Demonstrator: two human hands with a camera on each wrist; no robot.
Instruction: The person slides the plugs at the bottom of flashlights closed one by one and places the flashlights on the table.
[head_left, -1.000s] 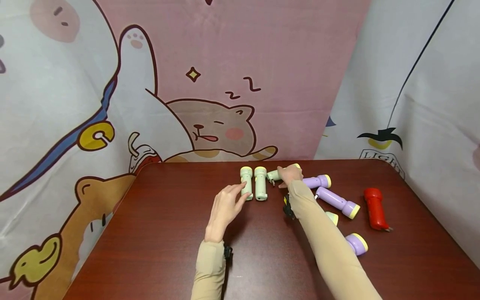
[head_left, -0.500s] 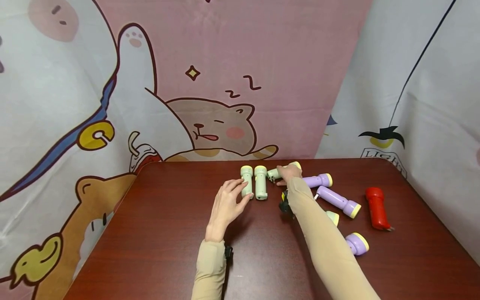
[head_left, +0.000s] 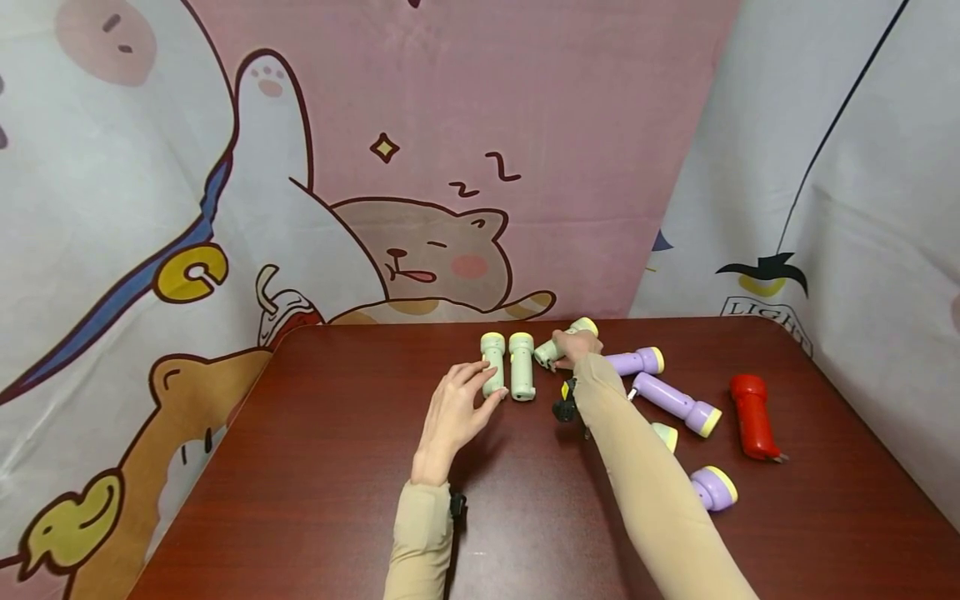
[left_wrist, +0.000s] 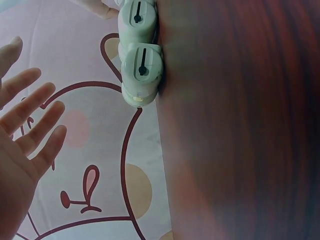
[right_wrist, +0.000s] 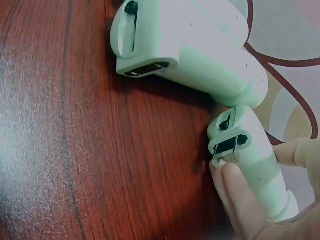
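Held flashlight (right_wrist: 262, 175) turned — diagonal, near table edge (head_left: 405, 327)

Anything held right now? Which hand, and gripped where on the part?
The right hand pinches a pale green flashlight by its body, near the pronged tail end. The left hand holds nothing.

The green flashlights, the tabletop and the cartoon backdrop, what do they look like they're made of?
Green flashlights: probably molded plastic, smooth, softly shiny, judging by even color and recessed slots.
Tabletop: wood or wood-look laminate, semi-gloss, with dark grain streaks and reflected light.
Cartoon backdrop: likely printed fabric, matte, with visible creases.
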